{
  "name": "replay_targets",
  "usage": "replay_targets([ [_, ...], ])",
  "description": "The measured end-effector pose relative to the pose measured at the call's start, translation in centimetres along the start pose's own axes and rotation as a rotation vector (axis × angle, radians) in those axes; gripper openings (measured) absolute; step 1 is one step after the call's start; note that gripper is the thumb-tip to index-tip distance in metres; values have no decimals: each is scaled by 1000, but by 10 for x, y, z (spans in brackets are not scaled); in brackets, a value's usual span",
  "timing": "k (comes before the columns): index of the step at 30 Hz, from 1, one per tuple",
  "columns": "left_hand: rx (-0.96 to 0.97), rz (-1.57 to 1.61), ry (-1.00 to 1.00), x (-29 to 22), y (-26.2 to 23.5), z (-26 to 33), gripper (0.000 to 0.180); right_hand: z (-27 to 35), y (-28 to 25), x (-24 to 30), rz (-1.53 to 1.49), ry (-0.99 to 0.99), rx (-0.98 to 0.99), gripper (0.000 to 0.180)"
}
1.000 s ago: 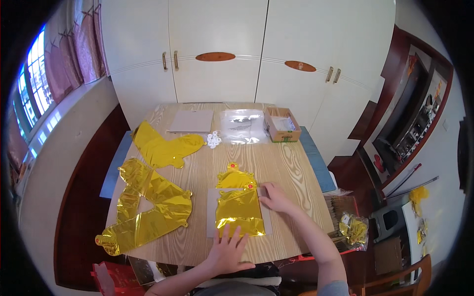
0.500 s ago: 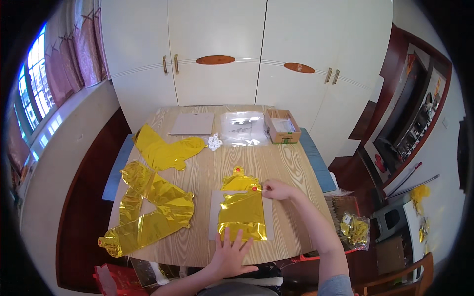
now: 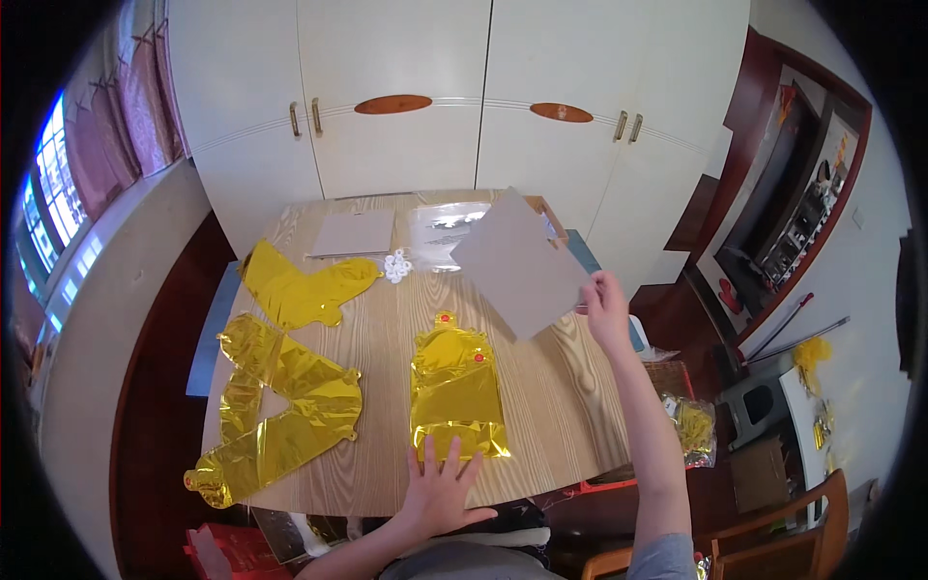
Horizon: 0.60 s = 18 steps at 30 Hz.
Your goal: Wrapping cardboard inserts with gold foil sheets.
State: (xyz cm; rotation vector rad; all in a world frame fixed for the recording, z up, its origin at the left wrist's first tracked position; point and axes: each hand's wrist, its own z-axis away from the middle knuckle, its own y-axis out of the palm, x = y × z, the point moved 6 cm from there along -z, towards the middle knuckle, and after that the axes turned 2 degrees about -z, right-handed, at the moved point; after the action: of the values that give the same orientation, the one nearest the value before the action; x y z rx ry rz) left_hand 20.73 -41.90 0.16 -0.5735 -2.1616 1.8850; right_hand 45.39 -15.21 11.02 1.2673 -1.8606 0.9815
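A grey cardboard sheet (image 3: pixel 520 266) hangs tilted above the right side of the table. My right hand (image 3: pixel 606 309) is closed on its right corner. Below and left of the sheet, a folded gold foil balloon (image 3: pixel 454 387) lies flat, with two red round spots near its top. Across its near edge rests my left hand (image 3: pixel 441 491), fingers spread and holding nothing. Two more flat gold foil balloons lie on the left: a smooth one (image 3: pixel 309 290) farther back and a large creased one (image 3: pixel 314 425) nearer me.
Along the back of the wooden table (image 3: pixel 382 358) are a stack of grey cardboard (image 3: pixel 353 233), clear plastic bags (image 3: pixel 440 240) and white rings (image 3: pixel 395 266). The raised sheet partly hides a cardboard box (image 3: pixel 553 224). A wooden chair (image 3: pixel 793 536) stands at the lower right.
My right hand has taken the grey cardboard out from the folded foil balloon and lifted it up to the right. The left hand still lies at the balloon's near edge.
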Motion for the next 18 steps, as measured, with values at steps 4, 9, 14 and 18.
replay_targets([
  [4, -2, 6, -9, 1, -2, 0, 97, 58, -17, 63, 390, -420, 103, 31],
  [9, -12, 93, -71, 11, -7, 7, 85, 173, -7, 109, 599, -886, 289, 34],
  [14, -158, 265, -311, 77, -32, 37, 54, 254, -6, 114, 521, -1073, 316, 25],
  [18, -395, 579, -511, 107, -51, 65, 45, 275, 3, 95, 533, -1010, 443, 26],
])
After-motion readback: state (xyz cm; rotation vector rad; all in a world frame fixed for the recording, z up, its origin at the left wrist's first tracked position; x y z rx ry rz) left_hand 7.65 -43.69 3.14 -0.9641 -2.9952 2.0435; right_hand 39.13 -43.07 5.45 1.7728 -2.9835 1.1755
